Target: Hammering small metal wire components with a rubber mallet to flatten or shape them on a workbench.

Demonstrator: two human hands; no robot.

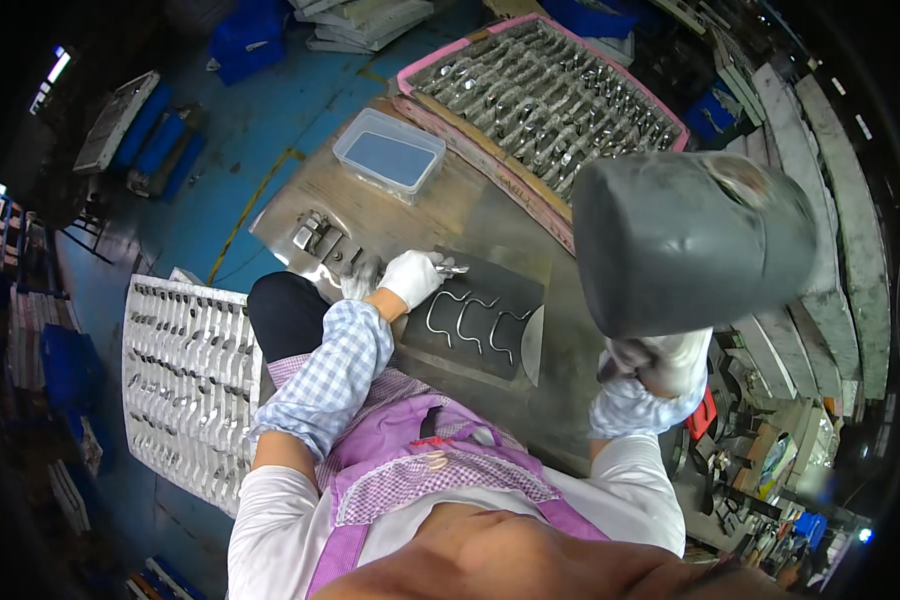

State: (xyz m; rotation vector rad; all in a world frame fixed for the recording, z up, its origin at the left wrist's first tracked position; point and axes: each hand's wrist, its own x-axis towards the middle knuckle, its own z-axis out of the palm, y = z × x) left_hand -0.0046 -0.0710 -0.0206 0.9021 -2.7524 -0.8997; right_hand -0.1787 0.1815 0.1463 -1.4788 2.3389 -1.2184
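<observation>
Head view: we're looking straight down at a metal worktop (pixel 410 215) with our own arms coming in from the bottom edge.
Left hand: our left hand (pixel 410 277) wears a white glove and is pinched closed on a small shiny metal piece (pixel 453 268), right at the upper left corner of the dark plate (pixel 515 290).
Right hand: our right hand (pixel 660 362), gloved too, is wrapped around the handle of a big grey rubber mallet (pixel 695 240); the head hangs up close to the camera, above the right edge of the worktop.
Dark plate: it sits mid-worktop, and three wavy bent metal pieces (pixel 475 322) lie on it in a row, just beside the left hand.
Fixture: a small metal block fixture (pixel 322 242) sits near the left edge of the worktop, close to the left wrist.
Plastic box: a clear lidded box (pixel 389 152) rests toward the far edge.
Far tray: a pink-rimmed tray (pixel 540 90) full of shiny metal parts lies along the far right edge.
Left rack: a white slotted rack (pixel 185 375) with more parts sits off the worktop on our left, by the knee.
</observation>
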